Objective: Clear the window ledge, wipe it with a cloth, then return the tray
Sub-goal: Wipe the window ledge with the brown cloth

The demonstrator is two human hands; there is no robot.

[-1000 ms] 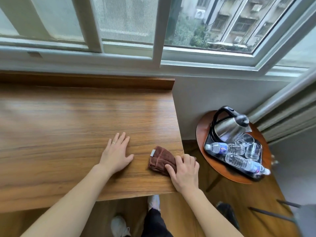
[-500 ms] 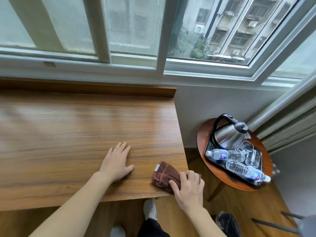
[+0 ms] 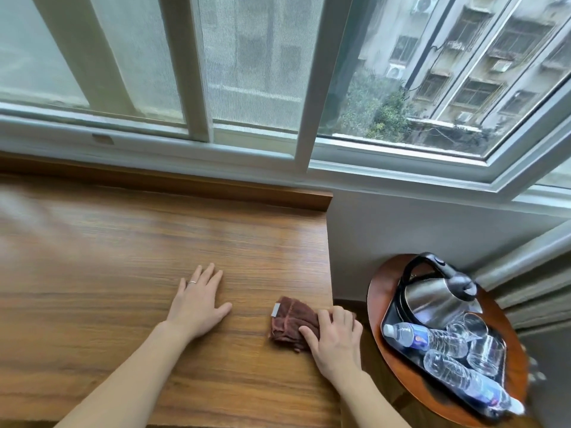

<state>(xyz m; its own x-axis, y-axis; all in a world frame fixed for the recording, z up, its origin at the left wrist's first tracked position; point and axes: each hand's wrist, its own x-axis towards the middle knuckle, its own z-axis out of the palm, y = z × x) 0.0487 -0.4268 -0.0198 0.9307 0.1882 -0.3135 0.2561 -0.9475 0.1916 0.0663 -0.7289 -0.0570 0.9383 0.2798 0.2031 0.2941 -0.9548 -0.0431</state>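
On the ledge (image 3: 123, 257), right edge: cloth (image 3: 289, 322); I see my right hand (image 3: 336, 341) gripping it, fingers curled
Left hand (image 3: 197, 301): flat, fingers straight, on the wood
Tray (image 3: 388, 316): on the side table (image 3: 375, 304)

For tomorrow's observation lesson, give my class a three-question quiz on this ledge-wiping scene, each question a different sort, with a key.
1. True or false: the left hand lies flat on the wooden ledge.
2. Which hand holds the brown cloth? A. left B. right hand
3. Fill in: the tray with the kettle stands on a small round ____.
Key: 1 true; 2 B; 3 table.
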